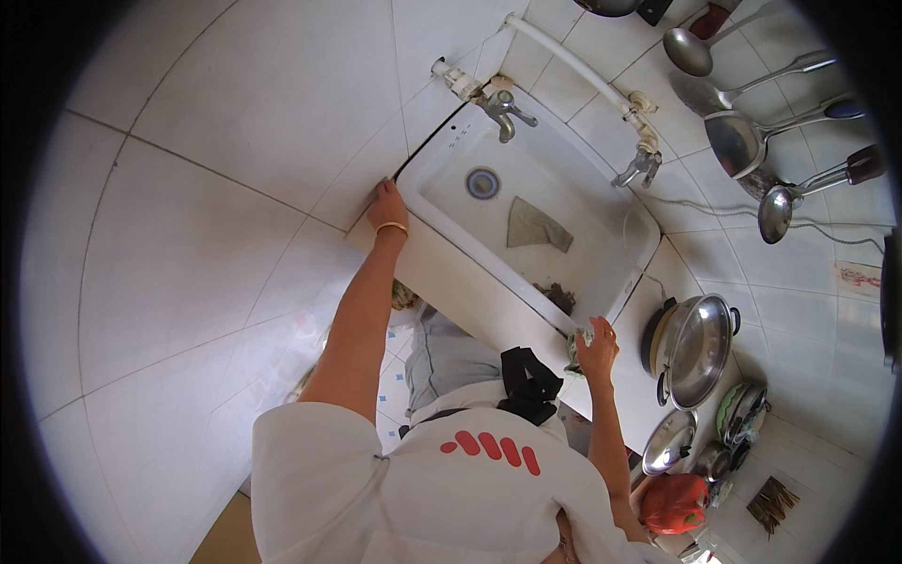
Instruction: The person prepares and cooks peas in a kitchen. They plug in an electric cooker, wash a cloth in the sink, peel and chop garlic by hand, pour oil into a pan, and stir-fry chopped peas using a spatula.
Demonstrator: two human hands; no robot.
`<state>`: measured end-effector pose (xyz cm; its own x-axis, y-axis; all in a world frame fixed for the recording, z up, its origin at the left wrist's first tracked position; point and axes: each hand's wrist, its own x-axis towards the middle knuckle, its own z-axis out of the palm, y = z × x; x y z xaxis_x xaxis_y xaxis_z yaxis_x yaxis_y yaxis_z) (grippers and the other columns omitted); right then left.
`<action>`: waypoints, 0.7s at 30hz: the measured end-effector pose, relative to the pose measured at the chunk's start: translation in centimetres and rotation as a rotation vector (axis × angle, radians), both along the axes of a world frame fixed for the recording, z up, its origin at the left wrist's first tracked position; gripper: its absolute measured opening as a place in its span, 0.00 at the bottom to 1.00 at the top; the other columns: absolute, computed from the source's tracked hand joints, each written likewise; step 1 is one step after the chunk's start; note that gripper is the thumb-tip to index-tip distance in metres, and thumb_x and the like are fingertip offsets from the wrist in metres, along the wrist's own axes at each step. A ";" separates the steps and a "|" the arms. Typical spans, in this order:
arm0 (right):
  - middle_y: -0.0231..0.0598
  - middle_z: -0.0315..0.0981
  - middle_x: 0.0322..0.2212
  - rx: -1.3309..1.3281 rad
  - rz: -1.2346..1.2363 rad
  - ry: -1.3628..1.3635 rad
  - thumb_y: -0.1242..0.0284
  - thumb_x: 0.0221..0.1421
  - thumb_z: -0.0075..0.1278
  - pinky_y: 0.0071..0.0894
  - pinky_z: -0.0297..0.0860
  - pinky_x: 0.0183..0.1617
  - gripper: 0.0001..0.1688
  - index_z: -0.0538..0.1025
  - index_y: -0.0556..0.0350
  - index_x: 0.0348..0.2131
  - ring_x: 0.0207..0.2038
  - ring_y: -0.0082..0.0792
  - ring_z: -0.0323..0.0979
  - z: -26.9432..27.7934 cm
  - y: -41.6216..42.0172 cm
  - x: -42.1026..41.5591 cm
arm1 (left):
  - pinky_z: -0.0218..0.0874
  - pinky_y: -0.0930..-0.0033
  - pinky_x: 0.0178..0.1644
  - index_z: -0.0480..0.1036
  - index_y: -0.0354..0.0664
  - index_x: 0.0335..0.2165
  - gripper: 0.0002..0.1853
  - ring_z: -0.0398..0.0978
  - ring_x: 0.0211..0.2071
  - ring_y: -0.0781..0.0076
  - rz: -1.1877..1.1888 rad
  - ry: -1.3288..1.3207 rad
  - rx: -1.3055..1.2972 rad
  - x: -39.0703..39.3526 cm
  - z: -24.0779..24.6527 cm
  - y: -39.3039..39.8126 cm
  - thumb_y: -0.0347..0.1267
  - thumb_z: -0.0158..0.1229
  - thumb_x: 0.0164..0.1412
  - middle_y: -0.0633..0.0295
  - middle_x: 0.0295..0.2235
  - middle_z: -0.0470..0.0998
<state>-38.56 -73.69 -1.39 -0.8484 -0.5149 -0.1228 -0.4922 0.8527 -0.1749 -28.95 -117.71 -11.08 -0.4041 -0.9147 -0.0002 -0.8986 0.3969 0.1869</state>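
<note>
My left hand [387,210], with a gold-coloured bangle at the wrist, reaches to the counter corner by the left end of a white ceramic sink [486,266]. Its fingertips are against the wall side, and whether anything is under them is hidden. My right hand [599,350] is at the sink's near right corner with its fingers apart. Beside its thumb, on the counter, lies a crumpled greenish-white bundle [575,356]. A grey-green cloth [537,225] lies flat in the basin. Dark wet scraps [559,297] sit near the basin's front right corner.
One metal tap [504,113] juts over the basin; another tap [640,168] hangs at the back wall. Steel ladles [687,53] hang on the tiles. At right stand a steel pan [699,352], a pot lid [669,443] and a red plastic bag [674,504]. A thin cord [705,206] crosses the wall.
</note>
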 end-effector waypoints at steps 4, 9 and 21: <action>0.41 0.70 0.32 -0.349 0.079 -0.274 0.74 0.43 0.49 0.32 0.64 0.41 0.14 0.71 0.57 0.35 0.38 0.37 0.68 1.2 -4.1 -0.8 | 0.65 0.68 0.25 0.62 0.40 0.33 0.08 0.73 0.26 0.64 -0.130 0.198 -0.098 1.7 -0.9 0.4 0.31 0.45 0.55 0.59 0.34 0.69; 0.41 0.72 0.24 -0.666 0.144 -0.672 0.75 0.47 0.48 0.22 0.67 0.31 0.09 0.72 0.60 0.31 0.27 0.27 0.71 5.7 -13.7 0.6 | 0.60 0.76 0.23 0.61 0.37 0.32 0.05 0.71 0.23 0.74 -0.269 0.997 0.686 3.3 10.4 7.4 0.25 0.45 0.55 0.59 0.32 0.72; 0.34 0.69 0.17 -0.802 0.323 -1.157 0.77 0.47 0.47 0.17 0.62 0.22 0.07 0.71 0.65 0.26 0.17 0.19 0.65 16.9 -20.2 5.4 | 0.65 0.77 0.31 0.67 0.35 0.32 0.12 0.72 0.27 0.73 -0.535 1.066 0.087 8.9 23.6 15.9 0.15 0.52 0.45 0.55 0.33 0.73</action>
